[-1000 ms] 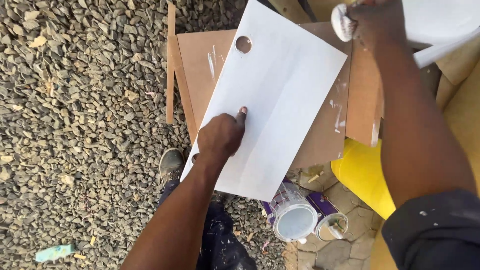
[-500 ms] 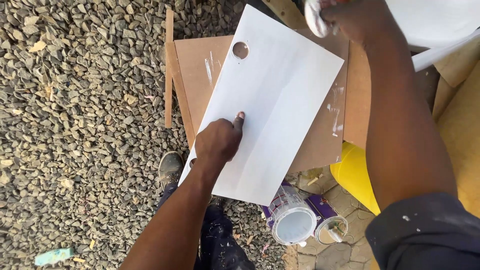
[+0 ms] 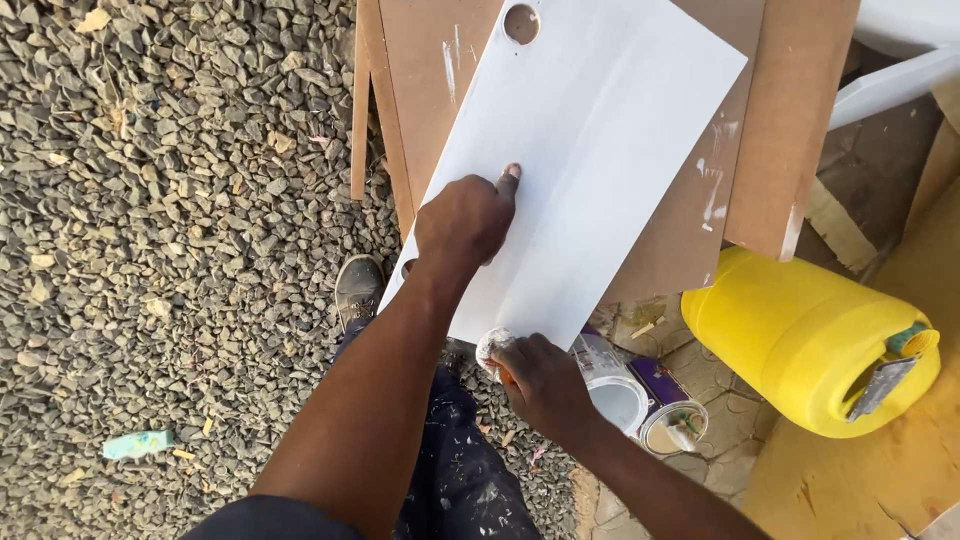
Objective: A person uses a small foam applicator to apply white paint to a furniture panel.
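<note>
Both forearms are bare to above the elbow. The left hand (image 3: 468, 222) and right hand (image 3: 545, 380) wear no gloves, rings or watch. A dark sleeve edge (image 3: 262, 517) shows at the bottom of the view on the left arm. Dark trousers (image 3: 462, 470) carry scattered white paint flecks. One worn grey-brown shoe (image 3: 358, 291) with a dusty toe is visible.

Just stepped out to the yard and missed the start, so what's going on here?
A person stands on gravel over a white painted panel that lies on brown boards. The left hand presses flat on the panel, one finger stretched out. The right hand holds a small white-coated applicator at the panel's near edge. Just below sit an open can of white paint and a smaller can, with a yellow jerrycan to the right.
</note>
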